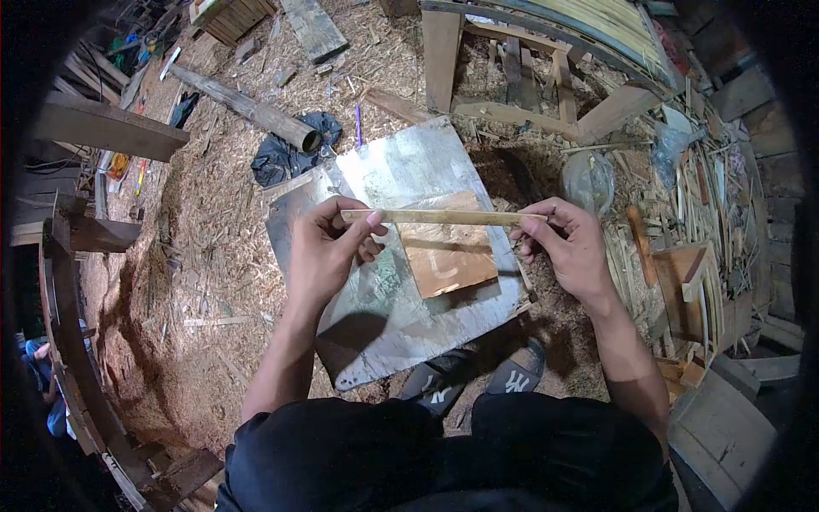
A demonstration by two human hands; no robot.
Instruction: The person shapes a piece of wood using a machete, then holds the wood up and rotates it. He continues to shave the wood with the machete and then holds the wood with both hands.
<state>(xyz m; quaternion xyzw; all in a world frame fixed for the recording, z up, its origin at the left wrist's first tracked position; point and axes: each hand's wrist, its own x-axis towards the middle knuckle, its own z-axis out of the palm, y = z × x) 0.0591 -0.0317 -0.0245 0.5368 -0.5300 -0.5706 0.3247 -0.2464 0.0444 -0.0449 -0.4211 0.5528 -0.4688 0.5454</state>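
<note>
A thin flat wooden strip (444,217) is held level in front of me, pinched at both ends. My left hand (331,243) is closed on its left end, thumb on the near face. My right hand (567,243) grips the right end between thumb and fingers. Below the strip lies a square piece of brown board (452,264) with a pale curved mark on it. That piece rests on a worn grey-white board (375,337) on the floor, between my hands and my feet.
Wood shavings cover the floor (213,256). A hollow pole (247,107) lies by a black plastic bag (286,149) at upper left. A wooden frame (529,115) stands at the back right. Loose strips (721,205) pile up at right, and a curved timber structure (64,316) stands at left.
</note>
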